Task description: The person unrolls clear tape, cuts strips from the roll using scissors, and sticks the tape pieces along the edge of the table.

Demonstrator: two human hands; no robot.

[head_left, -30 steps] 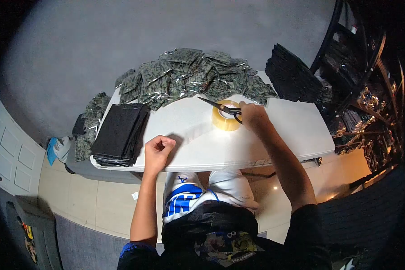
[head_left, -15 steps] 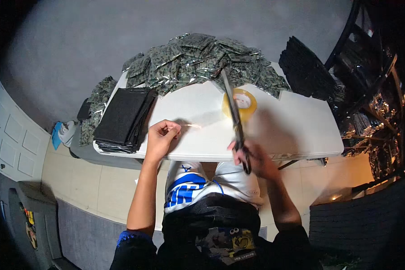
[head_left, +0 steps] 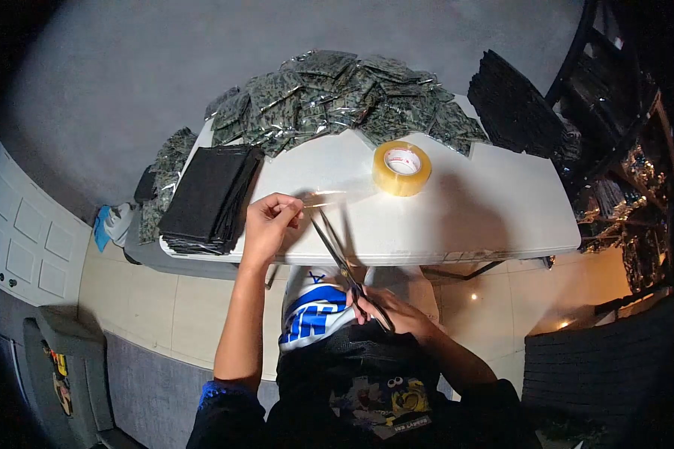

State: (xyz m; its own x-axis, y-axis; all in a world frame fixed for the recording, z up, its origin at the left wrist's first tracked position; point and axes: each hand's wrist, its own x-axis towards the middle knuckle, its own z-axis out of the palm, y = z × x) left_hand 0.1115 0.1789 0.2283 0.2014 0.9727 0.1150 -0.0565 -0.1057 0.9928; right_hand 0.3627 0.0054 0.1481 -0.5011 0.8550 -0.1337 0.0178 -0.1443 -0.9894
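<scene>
Pinched in my left hand (head_left: 273,218) is the end of a clear tape strip (head_left: 341,196), which stretches across to the tape roll (head_left: 401,168) on the white table (head_left: 457,224). My right hand (head_left: 386,310) grips a pair of scissors (head_left: 342,263) by the handles, near the table's front edge. The scissors' blades are parted and point up and left, their tips just below the tape beside my left fingers. Whether the blades touch the tape I cannot tell.
A stack of black folded packets (head_left: 208,198) stands at the table's left. Camouflage-patterned packets in clear plastic (head_left: 329,97) are heaped along the back. More black packets (head_left: 513,108) lean at the back right. A grey chair (head_left: 64,374) is at lower left.
My right hand has moved left and down, swinging the scissors from in front of the tape roll to below the strip. The blades now show parted. My left hand stays nearly in place.
</scene>
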